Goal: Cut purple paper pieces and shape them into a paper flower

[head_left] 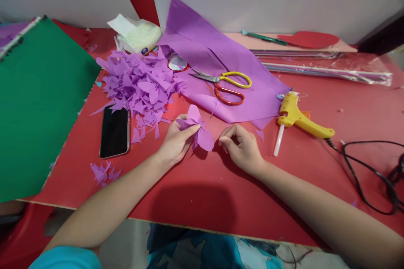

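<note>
Between the thumb and fingers of my left hand (177, 142) is a purple paper flower (202, 133) with wide rounded petals, held just above the red table. My right hand (241, 146) is a little to the right of the flower and apart from it. Its fingers are curled with thumb and fingertips together, and whatever they may pinch is too small to see. Behind the hands, scissors (217, 79) with one yellow and one red handle lie on a large purple paper sheet (221, 54). A pile of purple paper pieces (139, 82) sits to the left.
A yellow glue gun (299, 117) with a white glue stick lies at right, its black cable (356, 168) trailing off. A black phone (115, 132) and purple scraps (104, 173) are at left, beside a green board (41, 113). Plastic-wrapped rods (328, 70) lie at the back right.
</note>
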Action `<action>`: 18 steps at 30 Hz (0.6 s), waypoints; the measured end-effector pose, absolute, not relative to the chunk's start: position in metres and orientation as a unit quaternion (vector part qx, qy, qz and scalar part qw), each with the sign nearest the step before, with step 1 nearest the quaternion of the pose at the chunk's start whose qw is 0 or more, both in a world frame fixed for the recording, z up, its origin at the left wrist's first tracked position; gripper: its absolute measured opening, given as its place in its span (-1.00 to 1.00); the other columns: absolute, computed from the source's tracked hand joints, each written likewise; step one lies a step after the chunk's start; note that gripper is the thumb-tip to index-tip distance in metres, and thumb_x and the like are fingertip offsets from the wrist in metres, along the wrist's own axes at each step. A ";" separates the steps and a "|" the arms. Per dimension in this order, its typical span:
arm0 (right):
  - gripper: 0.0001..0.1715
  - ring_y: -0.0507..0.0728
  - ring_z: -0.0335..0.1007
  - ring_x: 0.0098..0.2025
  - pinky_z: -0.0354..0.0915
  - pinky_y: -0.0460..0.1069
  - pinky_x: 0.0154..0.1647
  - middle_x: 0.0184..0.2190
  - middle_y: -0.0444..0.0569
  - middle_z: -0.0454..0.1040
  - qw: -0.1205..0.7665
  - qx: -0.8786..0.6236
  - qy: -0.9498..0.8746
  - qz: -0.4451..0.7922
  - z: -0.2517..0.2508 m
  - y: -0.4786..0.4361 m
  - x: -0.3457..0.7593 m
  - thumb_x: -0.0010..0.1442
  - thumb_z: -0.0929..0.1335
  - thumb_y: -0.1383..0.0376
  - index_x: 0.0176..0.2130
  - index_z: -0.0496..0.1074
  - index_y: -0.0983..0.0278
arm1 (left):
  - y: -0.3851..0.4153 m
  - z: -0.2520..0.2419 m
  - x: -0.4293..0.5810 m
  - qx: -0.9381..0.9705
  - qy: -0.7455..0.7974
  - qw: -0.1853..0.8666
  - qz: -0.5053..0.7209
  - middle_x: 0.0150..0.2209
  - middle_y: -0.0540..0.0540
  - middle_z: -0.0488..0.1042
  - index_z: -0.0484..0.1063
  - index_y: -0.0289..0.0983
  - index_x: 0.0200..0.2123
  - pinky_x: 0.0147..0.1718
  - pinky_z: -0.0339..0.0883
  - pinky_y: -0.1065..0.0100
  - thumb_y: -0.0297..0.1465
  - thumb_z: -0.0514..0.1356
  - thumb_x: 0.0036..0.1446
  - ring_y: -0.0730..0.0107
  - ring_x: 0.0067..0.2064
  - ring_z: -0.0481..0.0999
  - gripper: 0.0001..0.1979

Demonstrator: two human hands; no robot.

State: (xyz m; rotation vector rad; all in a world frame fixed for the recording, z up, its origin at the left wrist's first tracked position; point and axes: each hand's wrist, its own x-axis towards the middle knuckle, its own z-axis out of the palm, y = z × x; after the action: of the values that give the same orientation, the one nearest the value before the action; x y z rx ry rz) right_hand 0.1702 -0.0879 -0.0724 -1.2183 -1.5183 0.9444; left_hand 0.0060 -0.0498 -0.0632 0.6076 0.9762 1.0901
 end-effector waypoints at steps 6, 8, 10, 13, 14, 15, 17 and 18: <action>-0.80 0.03 0.38 -0.54 0.27 -0.06 -0.50 -0.57 -0.13 0.41 0.452 -0.478 -0.633 0.408 -0.078 -0.089 0.169 0.17 0.27 0.37 -0.48 0.22 0.22 | -0.048 -0.063 0.006 0.275 0.434 0.700 0.496 -0.53 0.09 0.41 0.29 -0.30 -0.44 -0.44 0.27 0.48 -0.52 0.36 -0.26 0.56 -0.49 0.42 -0.70; -0.83 0.05 0.41 -0.48 0.28 -0.05 -0.45 -0.52 -0.08 0.45 0.430 -0.447 -0.702 0.351 -0.079 -0.090 0.171 0.20 0.25 0.37 -0.44 0.25 0.22 | -0.048 -0.063 0.005 0.275 0.433 0.700 0.497 -0.52 0.08 0.42 0.30 -0.30 -0.44 -0.43 0.28 0.47 -0.52 0.36 -0.26 0.56 -0.48 0.42 -0.70; -0.82 0.08 0.39 -0.44 0.27 -0.03 -0.44 -0.48 -0.03 0.48 0.396 -0.395 -0.784 0.271 -0.078 -0.091 0.174 0.23 0.21 0.37 -0.42 0.28 0.22 | -0.048 -0.064 0.005 0.274 0.433 0.698 0.500 -0.50 0.08 0.43 0.31 -0.30 -0.43 -0.41 0.28 0.46 -0.52 0.36 -0.25 0.55 -0.47 0.42 -0.71; -0.70 0.11 0.33 -0.45 0.22 0.01 -0.42 -0.50 0.01 0.46 0.316 -0.297 -0.890 0.144 -0.069 -0.092 0.175 0.23 0.15 0.43 -0.46 0.32 0.24 | -0.048 -0.063 0.005 0.276 0.438 0.694 0.501 -0.50 0.07 0.43 0.33 -0.30 -0.46 -0.42 0.27 0.47 -0.51 0.35 -0.25 0.55 -0.46 0.42 -0.73; -0.67 0.11 0.30 -0.46 0.20 0.02 -0.42 -0.52 0.01 0.45 0.295 -0.270 -0.911 0.102 -0.065 -0.092 0.174 0.22 0.15 0.45 -0.49 0.31 0.23 | -0.048 -0.063 0.005 0.281 0.438 0.693 0.499 -0.50 0.07 0.43 0.33 -0.31 -0.47 -0.43 0.26 0.48 -0.50 0.35 -0.25 0.56 -0.47 0.41 -0.75; -0.66 0.10 0.29 -0.46 0.18 0.02 -0.41 -0.53 0.00 0.44 0.280 -0.246 -0.926 0.065 -0.061 -0.093 0.173 0.21 0.16 0.46 -0.52 0.31 0.23 | -0.048 -0.063 0.005 0.286 0.437 0.694 0.496 -0.51 0.07 0.42 0.33 -0.31 -0.48 -0.45 0.25 0.49 -0.50 0.35 -0.24 0.57 -0.48 0.39 -0.76; -0.67 0.09 0.27 -0.44 0.16 0.01 -0.41 -0.49 0.00 0.45 0.257 -0.207 -0.944 0.000 -0.056 -0.094 0.171 0.21 0.18 0.47 -0.51 0.33 0.23 | -0.047 -0.062 0.005 0.298 0.434 0.692 0.493 -0.52 0.07 0.41 0.33 -0.31 -0.50 -0.46 0.23 0.50 -0.49 0.35 -0.23 0.58 -0.49 0.37 -0.78; -0.68 0.08 0.27 -0.42 0.15 0.01 -0.42 -0.46 0.01 0.46 0.248 -0.191 -0.949 -0.028 -0.055 -0.095 0.170 0.21 0.18 0.47 -0.49 0.35 0.25 | -0.047 -0.062 0.006 0.303 0.434 0.691 0.493 -0.52 0.07 0.41 0.34 -0.31 -0.51 -0.47 0.23 0.50 -0.48 0.34 -0.23 0.58 -0.49 0.37 -0.78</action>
State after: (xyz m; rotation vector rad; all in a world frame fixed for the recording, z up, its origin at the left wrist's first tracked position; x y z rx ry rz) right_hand 0.1701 -0.0946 -0.0549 -0.5216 -2.5864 -0.0771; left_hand 0.0055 -0.0473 -0.0621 0.6763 0.9698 1.1022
